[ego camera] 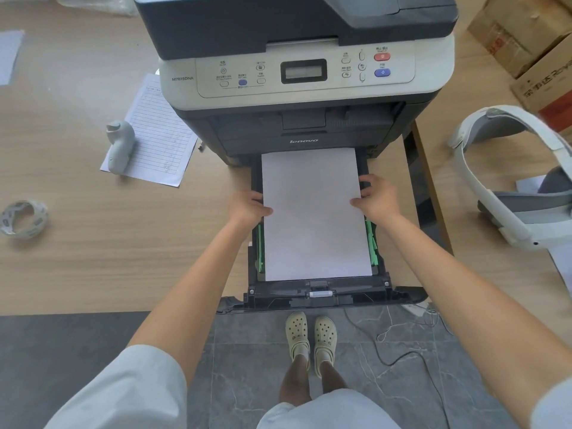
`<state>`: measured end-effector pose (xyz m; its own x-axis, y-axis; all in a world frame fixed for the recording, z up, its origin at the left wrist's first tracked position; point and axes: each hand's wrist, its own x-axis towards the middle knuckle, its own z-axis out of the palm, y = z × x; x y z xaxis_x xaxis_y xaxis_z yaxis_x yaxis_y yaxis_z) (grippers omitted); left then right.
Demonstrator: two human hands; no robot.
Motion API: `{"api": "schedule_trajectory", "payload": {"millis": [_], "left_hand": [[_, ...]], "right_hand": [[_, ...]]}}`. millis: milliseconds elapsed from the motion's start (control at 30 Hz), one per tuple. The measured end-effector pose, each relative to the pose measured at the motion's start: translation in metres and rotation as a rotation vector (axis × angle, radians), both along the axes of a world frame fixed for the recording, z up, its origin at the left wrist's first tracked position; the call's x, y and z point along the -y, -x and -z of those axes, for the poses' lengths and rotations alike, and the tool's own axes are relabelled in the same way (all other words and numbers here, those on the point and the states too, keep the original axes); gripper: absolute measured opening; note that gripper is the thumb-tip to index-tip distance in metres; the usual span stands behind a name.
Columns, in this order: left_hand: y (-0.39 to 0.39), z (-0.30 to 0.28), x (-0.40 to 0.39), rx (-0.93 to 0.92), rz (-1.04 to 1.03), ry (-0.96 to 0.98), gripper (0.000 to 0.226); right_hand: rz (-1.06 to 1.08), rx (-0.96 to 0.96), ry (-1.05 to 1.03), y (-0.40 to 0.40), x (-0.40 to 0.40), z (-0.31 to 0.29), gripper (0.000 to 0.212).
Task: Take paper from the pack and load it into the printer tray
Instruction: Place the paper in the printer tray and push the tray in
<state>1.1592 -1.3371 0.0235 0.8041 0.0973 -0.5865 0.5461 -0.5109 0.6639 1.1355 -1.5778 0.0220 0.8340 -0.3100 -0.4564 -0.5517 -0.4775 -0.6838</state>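
A grey and black printer [297, 75] stands on a wooden table, its black paper tray [318, 295] pulled out toward me. A white paper stack [314, 230] lies inside the tray between green side guides [372, 243]. My left hand [247, 205] grips the stack's left edge, thumb on top. My right hand [376, 198] holds the right edge the same way. The paper's far end reaches under the printer body. No paper pack shows in view.
A lined sheet [158, 140] with a pale handheld device [120, 147] on it lies left of the printer. A tape roll [23, 218] sits at far left. A white headset [510, 178] and cardboard boxes [532, 41] are at right. Cables [402, 342] trail on the tiled floor.
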Motion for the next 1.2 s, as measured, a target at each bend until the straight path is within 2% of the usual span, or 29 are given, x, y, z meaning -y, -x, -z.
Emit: {"api": "schedule_trajectory", "payload": {"millis": [67,267,367,667,867,1067,1200], "left_hand": [[0.002,-0.004,-0.002,-0.005,-0.028,0.059,0.015],[0.013,-0.02,-0.019,-0.056,-0.186,0.205,0.032],[0.026,-0.023,-0.026,-0.057,-0.193,0.236,0.032],[0.081,-0.018,-0.021,-0.037,-0.213,0.288,0.038],[0.116,-0.017,-0.002,0.083,-0.036,0.17,0.054],[0.118,-0.013,-0.004,0.041,-0.176,0.258,0.05],[0.096,-0.018,-0.017,-0.079,-0.268,0.353,0.043]], "right_hand": [[-0.001,-0.008,0.012,0.0,0.002,-0.004,0.042],[0.123,0.039,-0.008,0.013,0.018,-0.018,0.027],[0.146,0.037,0.013,0.029,0.028,-0.021,0.028],[0.11,-0.08,-0.149,0.079,0.032,-0.015,0.029],[0.018,-0.065,-0.165,0.103,0.012,-0.011,0.037],[0.041,-0.043,-0.16,0.107,0.006,-0.005,0.04],[0.108,-0.097,-0.224,0.1,0.01,-0.002,0.043]]}}
